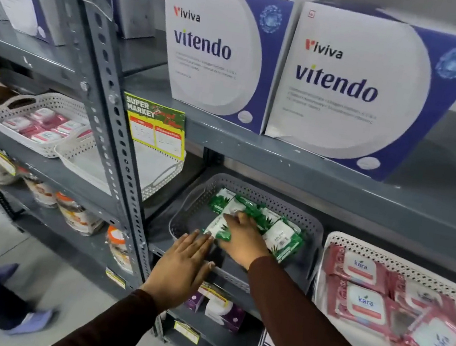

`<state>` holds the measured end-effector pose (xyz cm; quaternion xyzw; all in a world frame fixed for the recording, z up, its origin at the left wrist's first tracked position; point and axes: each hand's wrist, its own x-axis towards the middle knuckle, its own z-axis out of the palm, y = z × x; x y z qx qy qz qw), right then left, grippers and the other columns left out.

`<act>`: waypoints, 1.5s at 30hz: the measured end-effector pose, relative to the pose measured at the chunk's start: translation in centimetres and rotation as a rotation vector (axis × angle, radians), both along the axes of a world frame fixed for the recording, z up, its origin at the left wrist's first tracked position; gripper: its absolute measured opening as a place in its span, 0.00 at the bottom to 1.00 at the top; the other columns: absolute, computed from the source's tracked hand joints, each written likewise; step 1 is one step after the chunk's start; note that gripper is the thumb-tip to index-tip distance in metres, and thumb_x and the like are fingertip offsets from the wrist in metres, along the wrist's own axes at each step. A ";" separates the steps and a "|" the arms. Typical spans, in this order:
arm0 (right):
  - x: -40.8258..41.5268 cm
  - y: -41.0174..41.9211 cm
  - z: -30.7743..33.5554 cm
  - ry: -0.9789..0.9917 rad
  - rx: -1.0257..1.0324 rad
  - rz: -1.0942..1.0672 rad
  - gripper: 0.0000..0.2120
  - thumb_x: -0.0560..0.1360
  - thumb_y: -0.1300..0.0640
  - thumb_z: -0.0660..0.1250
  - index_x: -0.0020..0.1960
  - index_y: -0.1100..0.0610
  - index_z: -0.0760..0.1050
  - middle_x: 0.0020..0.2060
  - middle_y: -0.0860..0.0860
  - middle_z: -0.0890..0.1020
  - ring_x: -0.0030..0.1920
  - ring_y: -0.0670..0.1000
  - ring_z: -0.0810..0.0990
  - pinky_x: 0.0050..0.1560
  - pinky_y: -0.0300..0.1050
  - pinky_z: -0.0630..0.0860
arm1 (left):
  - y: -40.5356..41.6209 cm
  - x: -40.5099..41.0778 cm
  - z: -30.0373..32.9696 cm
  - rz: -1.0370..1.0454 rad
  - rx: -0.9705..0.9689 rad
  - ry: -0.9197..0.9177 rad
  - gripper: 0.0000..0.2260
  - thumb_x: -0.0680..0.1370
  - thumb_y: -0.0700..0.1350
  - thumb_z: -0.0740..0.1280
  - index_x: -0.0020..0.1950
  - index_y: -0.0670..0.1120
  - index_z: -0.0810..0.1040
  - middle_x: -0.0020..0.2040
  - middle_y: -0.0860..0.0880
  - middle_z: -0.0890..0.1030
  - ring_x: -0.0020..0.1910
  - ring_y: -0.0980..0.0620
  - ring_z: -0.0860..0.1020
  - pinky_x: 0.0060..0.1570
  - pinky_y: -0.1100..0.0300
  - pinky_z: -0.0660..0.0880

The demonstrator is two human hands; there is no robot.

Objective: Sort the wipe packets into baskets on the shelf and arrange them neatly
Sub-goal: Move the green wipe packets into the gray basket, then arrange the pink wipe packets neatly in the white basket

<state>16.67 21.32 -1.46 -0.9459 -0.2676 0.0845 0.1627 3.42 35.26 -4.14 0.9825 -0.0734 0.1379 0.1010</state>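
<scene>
A grey perforated basket [298,214] on the middle shelf holds several green and white wipe packets [283,233]. My right hand [242,243] reaches into it and grips one green packet [218,229] near the basket's front left. My left hand [181,270] lies flat with fingers together on the basket's front left rim, holding nothing. To the right, a white basket [388,254] holds several pink wipe packets [361,304], some lying askew.
Large white and purple boxes [342,80] stand on the shelf above. Left of the slotted steel upright [114,123] sit an empty white basket [159,179] and a white basket with pink packets [39,123]. Another person's leg and shoe [30,318] are at lower left.
</scene>
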 end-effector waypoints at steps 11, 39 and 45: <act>-6.3 -18.2 1.8 -0.151 0.622 -0.489 0.13 0.77 0.63 0.68 0.57 0.50 0.81 0.51 0.47 0.85 0.44 0.50 0.84 0.48 0.47 0.81 | -6.8 2.1 1.9 -0.092 -0.266 0.032 0.23 0.81 0.56 0.51 0.59 0.44 0.79 0.53 0.45 0.82 0.53 0.44 0.77 0.50 0.52 0.76; -8.4 -38.7 0.3 0.111 0.034 -0.830 0.26 0.67 0.36 0.70 0.62 0.46 0.78 0.53 0.49 0.86 0.51 0.52 0.83 0.47 0.45 0.78 | -30.1 9.8 0.7 -0.345 -0.102 0.349 0.20 0.79 0.37 0.64 0.70 0.47 0.65 0.64 0.44 0.75 0.56 0.47 0.78 0.55 0.54 0.75; -8.5 -39.6 -0.2 0.082 0.231 -0.907 0.23 0.69 0.45 0.75 0.60 0.52 0.81 0.53 0.51 0.86 0.52 0.54 0.84 0.48 0.46 0.77 | -28.7 10.4 0.1 -0.503 -0.037 0.260 0.31 0.76 0.29 0.63 0.76 0.50 0.64 0.72 0.44 0.70 0.67 0.45 0.71 0.67 0.55 0.68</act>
